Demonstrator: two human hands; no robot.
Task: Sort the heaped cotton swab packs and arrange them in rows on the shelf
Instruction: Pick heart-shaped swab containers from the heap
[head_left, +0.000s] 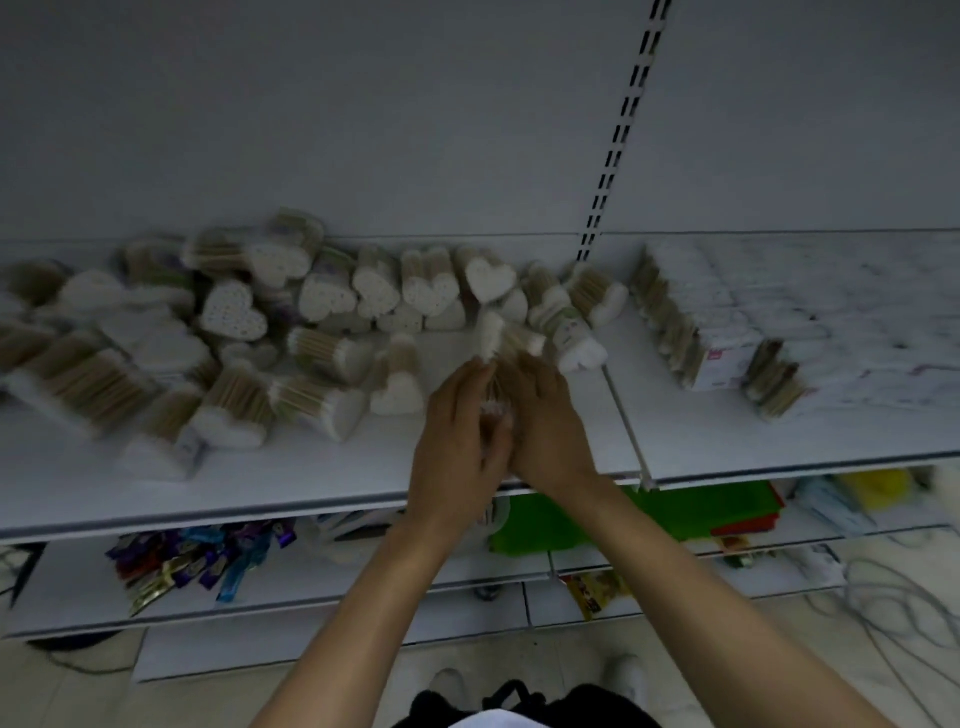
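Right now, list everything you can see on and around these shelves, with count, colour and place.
heart packs: many, heaped, white with tan sticks, left and middle of the shelf
held pack: one, white and tan, between both hands
boxed packs: several in rows, white and tan, right of the shelf
shelf: two boards, white, across the view
upright: one, white with dark slots, back wall
wrappers: a heap, purple, blue, gold, lower shelf, left
green stack: one, lower shelf, right
cables: several, pale, floor, right
shoes: two, white, bottom centre
left hand: grips the held pack
right hand: grips the held pack
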